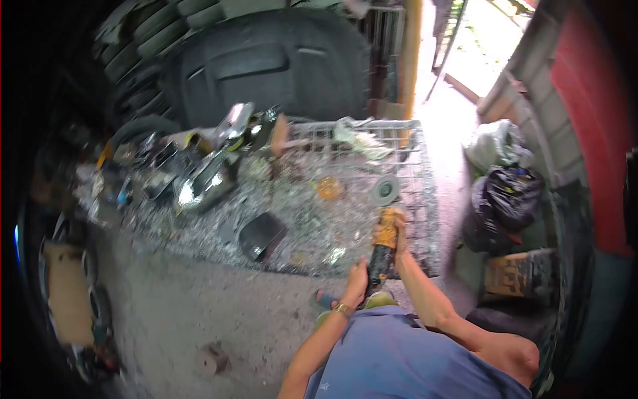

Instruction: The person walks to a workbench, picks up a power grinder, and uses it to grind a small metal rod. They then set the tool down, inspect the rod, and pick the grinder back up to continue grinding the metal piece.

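Both of my hands are on a yellow-and-black angle grinder (382, 256) close to my body, at the near right edge of a mesh-topped workbench (411, 149). My right hand (401, 231) wraps the yellow front part from the right side. Lower down, my left hand (357, 278) grips the black rear body from the left, a watch on its wrist. A round grey disc (384, 191) shows at the far end of the grinder, over the mesh. Left of it on the bench are an orange disc (327, 188) and a dark, square-edged piece (262, 236).
Shiny and dark parts (206, 179) crowd the bench's left half, and a pale cloth (362, 139) lies at its back. Behind stand a black car hood (266, 66) and stacked tires (159, 30). Bags (508, 196) and a cardboard box (517, 274) sit at right; a brown block (211, 359) is on the floor.
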The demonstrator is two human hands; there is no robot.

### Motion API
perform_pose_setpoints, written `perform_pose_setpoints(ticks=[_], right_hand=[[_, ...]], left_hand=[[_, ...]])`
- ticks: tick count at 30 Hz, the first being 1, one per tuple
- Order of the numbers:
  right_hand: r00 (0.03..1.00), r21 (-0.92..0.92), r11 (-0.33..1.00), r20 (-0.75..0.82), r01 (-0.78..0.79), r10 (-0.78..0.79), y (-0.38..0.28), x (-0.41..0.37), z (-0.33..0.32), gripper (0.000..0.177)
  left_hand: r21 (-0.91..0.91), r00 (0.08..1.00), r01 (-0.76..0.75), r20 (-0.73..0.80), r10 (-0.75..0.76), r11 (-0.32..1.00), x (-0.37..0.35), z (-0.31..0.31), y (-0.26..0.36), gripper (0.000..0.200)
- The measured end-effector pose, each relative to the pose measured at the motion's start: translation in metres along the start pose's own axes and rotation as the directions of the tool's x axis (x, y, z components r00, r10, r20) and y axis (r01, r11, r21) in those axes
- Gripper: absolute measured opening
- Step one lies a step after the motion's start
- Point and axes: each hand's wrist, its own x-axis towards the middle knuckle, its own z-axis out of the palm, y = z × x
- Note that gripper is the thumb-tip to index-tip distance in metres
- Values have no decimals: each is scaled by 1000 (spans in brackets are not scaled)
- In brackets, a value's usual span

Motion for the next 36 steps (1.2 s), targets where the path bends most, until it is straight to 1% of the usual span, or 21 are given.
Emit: perform_pose_setpoints(ticks=[1,3,5,7,9,10,11,12,13,16,18,21,23,24,25,27,29,30,31,33,36], right_hand=[[1000,7,1000,-20,19,-18,4,2,1,56],[1000,2,1000,-18,-20,20,9,3,11,55],[998,37,999,60,-2,0,12,10,17,58],[999,11,1000,42,1,-1,17,11,35,54],[946,-199,973,-320,-119,50,22,10,32,38],[917,-310,948,-396,-79,-53,32,11,30,33],[873,-419,906,-461,-53,-162,47,14,26,29],[874,-402,914,-464,-61,-146,56,17,13,31],[879,-387,920,-459,-69,-127,60,20,5,33],[855,-333,939,-508,-89,-99,66,17,3,31],[858,-344,937,-496,-54,-133,64,19,2,32],[855,-407,913,-477,-11,-203,61,21,-1,34],[909,-811,585,-227,22,-349,60,19,-2,37],[892,-854,518,-273,-52,-361,62,20,-5,56],[891,-854,517,-271,-48,-364,66,22,-8,56],[684,-948,169,-312,-269,-659,74,24,-9,73],[724,-939,209,-345,-275,-597,59,23,-14,80],[742,-915,145,-392,-377,-544,49,19,-3,78],[750,-878,75,-445,-472,-490,44,13,3,75],[758,-884,30,-417,-467,-501,46,16,-7,71],[710,-871,-98,-323,-482,-626,47,19,-5,67]], left_hand=[[60,993,-43,-106,49,997,-1,3,2,50],[506,867,-282,-231,443,815,19,-2,-24,53],[654,799,-291,-235,554,698,5,3,-9,54],[663,788,-317,-214,578,678,2,-3,-5,54],[729,659,-442,-131,740,523,3,-7,-1,49],[747,795,-273,-178,579,605,1,-10,3,41],[748,727,-348,-166,667,566,9,-15,-3,36],[741,718,-373,-151,679,559,15,-21,-9,35],[789,600,-418,-132,789,450,21,-22,-16,37],[826,578,-402,-105,809,394,25,-27,-17,39],[832,703,-282,-159,693,477,25,-30,-17,40],[850,724,-246,-157,672,465,26,-18,-4,37],[879,678,-261,-126,724,398,33,-19,-9,34],[891,690,-240,-122,714,385,31,-17,-8,33],[903,703,-217,-119,701,370,28,-15,-7,32],[889,772,-198,-118,624,413,23,-17,-9,33],[783,689,-408,-72,721,469,25,-27,-20,37],[745,771,-354,-110,628,565,32,-45,-28,40],[740,769,-360,-109,629,568,31,-63,-32,40],[578,743,-486,-122,658,655,25,-99,-42,38],[434,861,-289,-271,430,853,-13,-150,-47,31]])
